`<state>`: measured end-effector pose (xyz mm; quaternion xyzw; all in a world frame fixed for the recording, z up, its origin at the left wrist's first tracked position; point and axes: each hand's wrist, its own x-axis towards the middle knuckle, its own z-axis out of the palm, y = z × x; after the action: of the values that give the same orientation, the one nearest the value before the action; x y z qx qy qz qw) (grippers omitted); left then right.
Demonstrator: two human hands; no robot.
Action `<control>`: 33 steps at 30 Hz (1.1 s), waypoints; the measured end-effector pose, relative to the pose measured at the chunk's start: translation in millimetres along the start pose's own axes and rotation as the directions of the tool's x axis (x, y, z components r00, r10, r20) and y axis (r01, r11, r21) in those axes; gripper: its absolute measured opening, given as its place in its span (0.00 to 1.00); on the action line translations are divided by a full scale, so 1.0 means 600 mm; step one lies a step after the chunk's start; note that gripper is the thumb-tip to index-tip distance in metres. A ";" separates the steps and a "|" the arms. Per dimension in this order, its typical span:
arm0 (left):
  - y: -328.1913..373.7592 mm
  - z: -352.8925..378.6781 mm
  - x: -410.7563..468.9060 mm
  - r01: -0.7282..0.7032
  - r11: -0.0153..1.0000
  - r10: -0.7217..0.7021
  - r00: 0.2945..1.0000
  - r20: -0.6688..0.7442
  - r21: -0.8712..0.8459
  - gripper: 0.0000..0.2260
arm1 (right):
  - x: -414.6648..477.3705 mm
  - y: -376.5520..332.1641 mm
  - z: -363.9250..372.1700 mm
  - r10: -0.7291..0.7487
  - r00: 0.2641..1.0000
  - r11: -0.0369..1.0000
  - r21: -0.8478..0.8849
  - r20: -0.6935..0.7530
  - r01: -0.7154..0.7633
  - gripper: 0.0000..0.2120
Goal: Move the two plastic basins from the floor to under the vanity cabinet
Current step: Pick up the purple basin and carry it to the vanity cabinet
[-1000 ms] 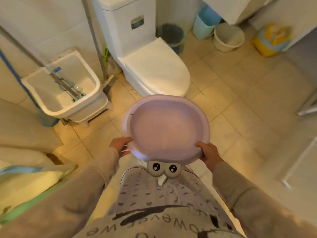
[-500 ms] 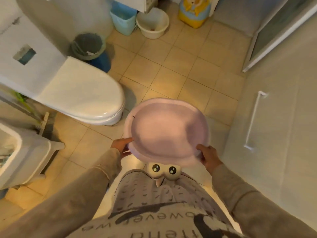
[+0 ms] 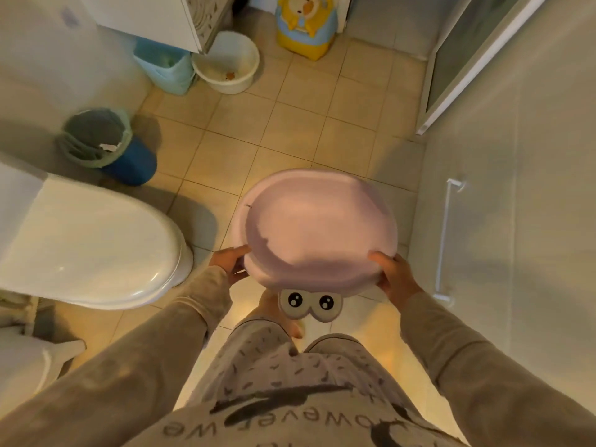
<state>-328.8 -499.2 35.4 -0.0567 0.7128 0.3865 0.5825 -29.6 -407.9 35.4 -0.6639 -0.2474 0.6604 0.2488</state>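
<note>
Basin (image 3: 314,227): smooth matt lilac plastic. Toilet lid (image 3: 90,246): glossy white, with highlights. Floor (image 3: 290,124): beige tiles, slight sheen. Sleeves (image 3: 483,366): soft matt cloth. Small basin (image 3: 225,61): smooth white plastic.

Long taupe sleeves (image 3: 180,343), pale printed pyjama trousers (image 3: 290,366), a cartoon-eyed slipper (image 3: 310,303), one bare foot (image 3: 283,317).
</note>
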 end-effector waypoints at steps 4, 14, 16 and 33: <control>0.089 0.050 0.059 0.005 1.000 -0.005 1.000 -0.002 -0.004 0.05 | 0.074 -0.077 0.027 0.030 0.999 0.998 0.051 -0.045 -0.028 0.18; 0.347 0.181 0.152 0.020 1.000 -0.020 1.000 -0.005 -0.003 0.18 | 0.219 -0.308 0.090 0.003 0.995 0.996 0.084 -0.095 0.005 0.20; 0.394 0.212 0.168 0.002 1.000 -0.002 1.000 0.007 0.016 0.19 | 0.247 -0.347 0.093 -0.001 0.994 0.995 0.098 -0.108 0.012 0.21; 0.635 0.517 0.305 0.031 0.980 -0.047 0.996 -0.079 -0.196 0.22 | 0.598 -0.749 0.070 0.031 0.996 0.997 -0.077 0.082 -0.025 0.21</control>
<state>-344.7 24.9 53.3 -0.1431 0.6940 0.4401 0.5515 -69.5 166.9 60.0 -0.6483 -0.2731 0.6810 0.2035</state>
